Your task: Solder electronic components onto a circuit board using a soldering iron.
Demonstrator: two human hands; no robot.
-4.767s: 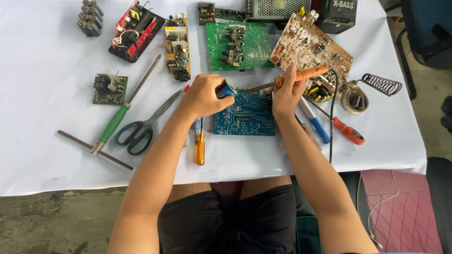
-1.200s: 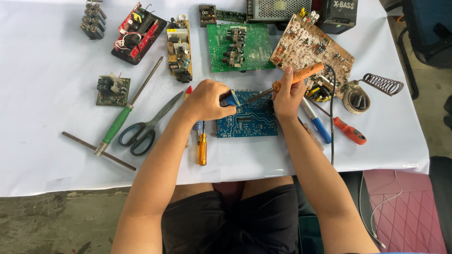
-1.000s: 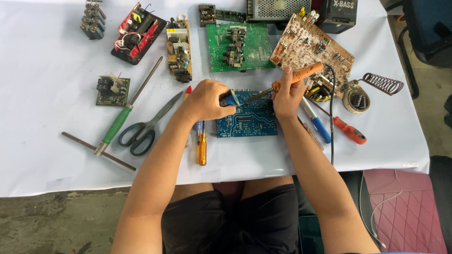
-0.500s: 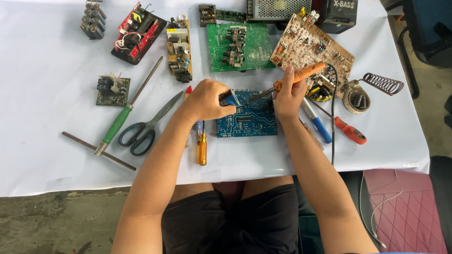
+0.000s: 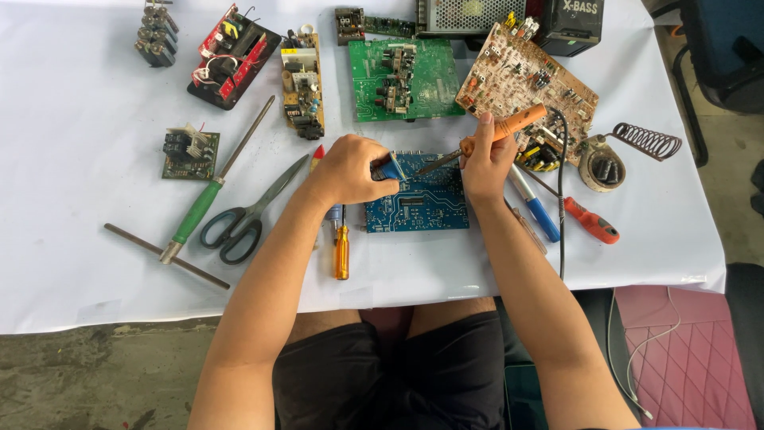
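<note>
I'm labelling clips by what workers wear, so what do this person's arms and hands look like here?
Both arms are bare from the upper arm down: no sleeves show. The left hand and right hand have no gloves, and no rings, watch or wristband can be seen. The only clothing in view is dark shorts at the lap.

We see a person with both arms bare up to the frame edge, no sleeves, no watch or rings on the left hand (image 5: 348,169) or right hand (image 5: 487,159), wearing black shorts (image 5: 390,374)
</note>
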